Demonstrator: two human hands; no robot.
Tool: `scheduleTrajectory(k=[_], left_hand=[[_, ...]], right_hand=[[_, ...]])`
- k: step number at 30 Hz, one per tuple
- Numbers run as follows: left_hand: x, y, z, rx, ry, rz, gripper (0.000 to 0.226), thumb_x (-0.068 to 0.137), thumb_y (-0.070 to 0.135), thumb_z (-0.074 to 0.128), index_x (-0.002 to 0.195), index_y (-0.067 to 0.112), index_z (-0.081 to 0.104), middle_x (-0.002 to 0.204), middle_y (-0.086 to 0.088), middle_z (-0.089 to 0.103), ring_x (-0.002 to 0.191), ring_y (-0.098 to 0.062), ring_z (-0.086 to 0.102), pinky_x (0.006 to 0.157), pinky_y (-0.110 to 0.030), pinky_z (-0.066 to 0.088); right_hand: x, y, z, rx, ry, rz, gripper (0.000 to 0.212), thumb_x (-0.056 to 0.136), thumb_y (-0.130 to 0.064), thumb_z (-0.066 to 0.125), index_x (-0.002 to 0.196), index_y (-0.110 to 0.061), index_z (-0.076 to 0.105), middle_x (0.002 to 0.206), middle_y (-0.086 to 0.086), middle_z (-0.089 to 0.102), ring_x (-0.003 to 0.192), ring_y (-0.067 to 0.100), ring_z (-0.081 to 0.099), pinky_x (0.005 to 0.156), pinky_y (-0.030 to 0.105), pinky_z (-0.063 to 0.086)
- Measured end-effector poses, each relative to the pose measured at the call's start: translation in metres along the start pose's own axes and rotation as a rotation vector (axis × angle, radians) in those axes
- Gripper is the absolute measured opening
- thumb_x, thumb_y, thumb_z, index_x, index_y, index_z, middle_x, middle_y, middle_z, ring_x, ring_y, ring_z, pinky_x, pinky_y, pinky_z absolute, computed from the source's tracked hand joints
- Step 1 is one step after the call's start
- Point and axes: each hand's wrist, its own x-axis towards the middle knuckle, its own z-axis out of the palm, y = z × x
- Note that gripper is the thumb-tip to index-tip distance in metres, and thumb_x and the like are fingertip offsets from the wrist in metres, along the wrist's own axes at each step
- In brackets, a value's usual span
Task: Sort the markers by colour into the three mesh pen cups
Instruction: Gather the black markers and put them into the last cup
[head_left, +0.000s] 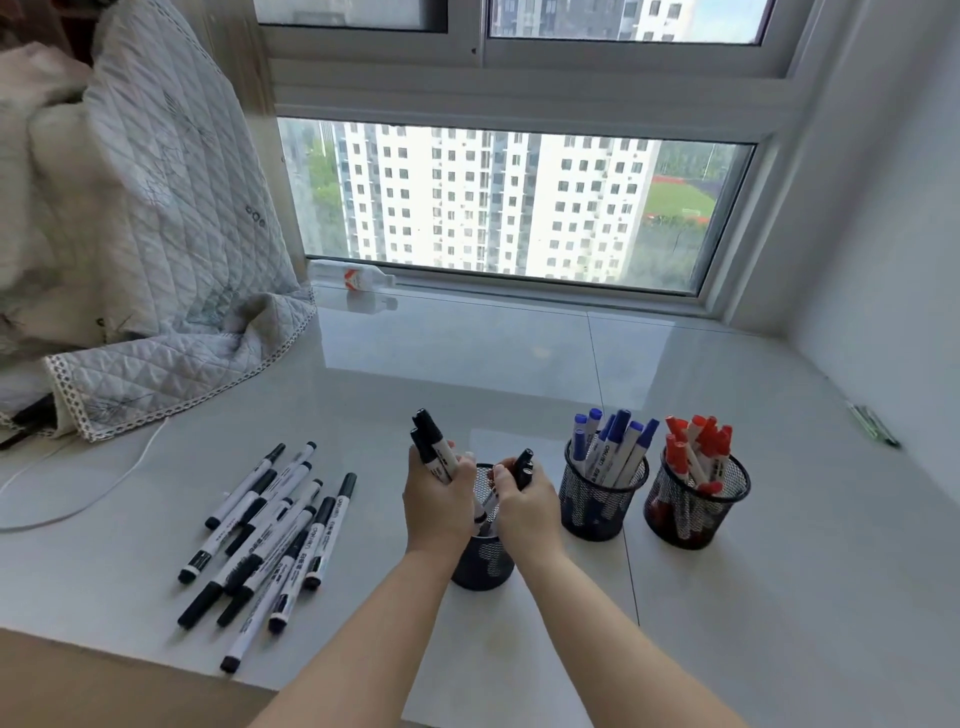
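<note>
The left hand (435, 501) kept a clenched grip on black markers (432, 447) above the near mesh cup (480, 564). The right hand (524, 501) gripped two more black markers (523, 467) there.

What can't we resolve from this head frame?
- Head view: contents of the left cup are hidden by the left hand and right hand.
- Print on the loose black markers is too small to read.
- The dark item by the right wall is too small to identify.
- The quilt is cut off by the left edge.
</note>
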Motion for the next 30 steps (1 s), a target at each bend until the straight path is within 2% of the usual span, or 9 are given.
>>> scheduleTrajectory(k=[3, 7, 10, 14, 17, 21, 23, 26, 30], left_hand=[[0.000, 0.004, -0.001, 0.008, 0.014, 0.030, 0.027, 0.082, 0.016, 0.064, 0.087, 0.032, 0.042, 0.077, 0.010, 0.058, 0.063, 0.006, 0.057, 0.053, -0.003, 0.039], [-0.002, 0.006, -0.002, 0.011, -0.017, 0.061, 0.041, 0.080, 0.021, 0.068, 0.110, 0.029, 0.040, 0.081, 0.009, 0.058, 0.070, 0.007, 0.057, 0.059, -0.001, 0.039], [-0.001, 0.010, -0.008, 0.000, -0.044, 0.076, 0.040, 0.084, 0.024, 0.064, 0.115, 0.032, 0.039, 0.087, 0.012, 0.058, 0.077, 0.009, 0.056, 0.062, -0.001, 0.041], [0.000, 0.011, -0.029, 0.051, -0.025, 0.131, 0.026, 0.090, 0.025, 0.052, 0.113, 0.030, 0.042, 0.096, 0.015, 0.056, 0.090, 0.001, 0.056, 0.066, -0.005, 0.041], [0.001, 0.005, -0.067, 0.259, -0.015, 0.293, 0.021, 0.088, 0.018, 0.054, 0.106, 0.026, 0.049, 0.094, 0.013, 0.056, 0.089, -0.005, 0.057, 0.073, -0.018, 0.042], [0.008, -0.014, -0.129, 0.763, -0.049, 0.537, 0.015, 0.083, 0.008, 0.060, 0.097, 0.012, 0.061, 0.093, -0.002, 0.060, 0.083, -0.019, 0.058, 0.066, -0.031, 0.048], [0.014, -0.021, -0.156, 0.898, -0.054, 0.452, 0.013, 0.084, 0.009, 0.058, 0.096, 0.009, 0.063, 0.097, -0.008, 0.062, 0.091, -0.027, 0.057, 0.071, -0.036, 0.049], [0.023, -0.032, -0.190, 1.043, -0.036, 0.276, 0.018, 0.088, 0.017, 0.051, 0.103, 0.013, 0.061, 0.109, -0.008, 0.059, 0.103, -0.026, 0.050, 0.078, -0.034, 0.045], [0.030, -0.042, -0.213, 1.200, -0.101, 0.208, 0.025, 0.090, 0.027, 0.048, 0.111, 0.018, 0.057, 0.120, -0.005, 0.054, 0.109, -0.022, 0.047, 0.081, -0.033, 0.045]], right_hand=[[-0.001, -0.001, 0.000, -0.011, 0.007, -0.010, 0.019, 0.091, -0.020, 0.052, 0.072, -0.024, 0.051, 0.068, -0.006, 0.057, 0.062, 0.010, 0.053, 0.053, 0.020, 0.036], [-0.004, -0.006, -0.003, -0.088, 0.020, -0.048, 0.004, 0.090, -0.023, 0.052, 0.088, -0.019, 0.053, 0.076, -0.005, 0.060, 0.071, 0.012, 0.057, 0.057, 0.020, 0.040], [-0.009, -0.015, -0.006, -0.154, 0.081, -0.141, 0.015, 0.088, -0.025, 0.054, 0.101, -0.019, 0.051, 0.094, -0.005, 0.058, 0.088, 0.013, 0.054, 0.068, 0.022, 0.037], [-0.024, -0.031, -0.006, -0.336, 0.266, -0.503, 0.023, 0.083, -0.014, 0.058, 0.105, -0.014, 0.054, 0.107, -0.004, 0.052, 0.102, 0.011, 0.041, 0.087, 0.020, 0.028], [-0.046, -0.040, 0.012, -0.410, 0.306, -0.774, 0.021, 0.078, -0.011, 0.047, 0.098, -0.015, 0.055, 0.100, 0.003, 0.059, 0.095, 0.015, 0.042, 0.080, 0.023, 0.030], [-0.070, -0.034, 0.047, -0.360, 0.146, -0.863, 0.024, 0.080, -0.006, 0.039, 0.092, -0.013, 0.058, 0.089, 0.001, 0.059, 0.086, 0.015, 0.043, 0.075, 0.026, 0.035], [-0.076, -0.024, 0.063, -0.383, 0.004, -0.782, 0.022, 0.083, -0.003, 0.041, 0.092, -0.011, 0.060, 0.088, 0.003, 0.060, 0.086, 0.020, 0.047, 0.075, 0.031, 0.040], [-0.081, -0.004, 0.092, -0.551, -0.276, -0.583, 0.021, 0.090, -0.014, 0.043, 0.105, -0.016, 0.058, 0.107, 0.000, 0.056, 0.103, 0.021, 0.045, 0.086, 0.030, 0.038], [-0.089, 0.015, 0.127, -0.679, -0.383, -0.488, 0.027, 0.091, -0.024, 0.043, 0.117, -0.020, 0.051, 0.123, -0.001, 0.045, 0.116, 0.020, 0.037, 0.097, 0.027, 0.032]])
